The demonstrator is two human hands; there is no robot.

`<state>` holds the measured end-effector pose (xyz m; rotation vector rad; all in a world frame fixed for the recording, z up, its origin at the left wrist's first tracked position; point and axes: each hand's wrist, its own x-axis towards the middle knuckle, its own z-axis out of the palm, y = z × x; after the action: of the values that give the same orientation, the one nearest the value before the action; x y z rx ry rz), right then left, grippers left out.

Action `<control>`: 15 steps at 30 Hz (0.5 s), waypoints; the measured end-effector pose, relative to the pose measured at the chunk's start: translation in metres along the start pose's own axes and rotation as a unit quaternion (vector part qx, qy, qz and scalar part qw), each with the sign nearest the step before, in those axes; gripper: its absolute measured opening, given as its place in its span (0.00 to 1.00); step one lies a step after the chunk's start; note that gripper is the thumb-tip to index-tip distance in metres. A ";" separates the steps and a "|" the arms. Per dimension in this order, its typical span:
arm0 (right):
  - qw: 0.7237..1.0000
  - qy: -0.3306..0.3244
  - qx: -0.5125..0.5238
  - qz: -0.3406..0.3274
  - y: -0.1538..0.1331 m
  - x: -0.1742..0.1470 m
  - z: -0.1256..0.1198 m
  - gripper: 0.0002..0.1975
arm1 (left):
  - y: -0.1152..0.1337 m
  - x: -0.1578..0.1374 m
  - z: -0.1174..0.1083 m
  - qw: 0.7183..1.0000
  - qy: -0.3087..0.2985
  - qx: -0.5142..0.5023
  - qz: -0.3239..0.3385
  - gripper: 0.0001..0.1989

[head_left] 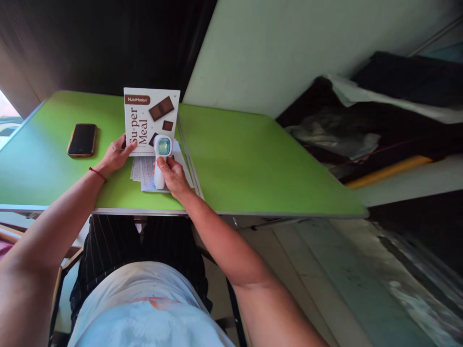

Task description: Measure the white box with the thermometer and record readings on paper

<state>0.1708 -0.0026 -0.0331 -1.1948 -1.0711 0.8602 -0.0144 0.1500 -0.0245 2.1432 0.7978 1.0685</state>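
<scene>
My left hand (118,150) grips the lower left edge of a white box (169,94) printed "NutriMotion Su-per Meal" with brown chocolate pieces, thumb on its front. The box stands upright on the green table. In front of its lower right corner, my right hand (172,174) is closed around the handle of a white infrared thermometer (159,179). Its blue-edged screen faces me; whether it touches the box I cannot tell. Printed paper sheets (147,169) lie on the table below the box, partly covered by my right hand and the thermometer.
A dark-screened phone (82,140) in a brown case lies left on the green folding table (238,164), whose seam runs right of the box. A black panel (108,43) and pale wall (260,58) stand behind. Cluttered shelves (398,111) are at the right.
</scene>
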 end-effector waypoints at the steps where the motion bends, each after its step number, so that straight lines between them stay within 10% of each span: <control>1: 1.000 0.000 -0.003 0.000 0.000 0.000 0.000 0.41 | 0.000 0.000 0.000 1.000 -0.001 0.000 -0.001 0.37; 15: 1.000 -0.010 0.012 -0.005 -0.008 -0.004 0.000 0.40 | 0.002 -0.001 -0.001 1.000 0.004 -0.003 -0.002 0.34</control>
<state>0.1694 -0.0076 -0.0262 -1.1626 -1.0783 0.8768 -0.0153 0.1486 -0.0229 2.1326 0.8003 1.0760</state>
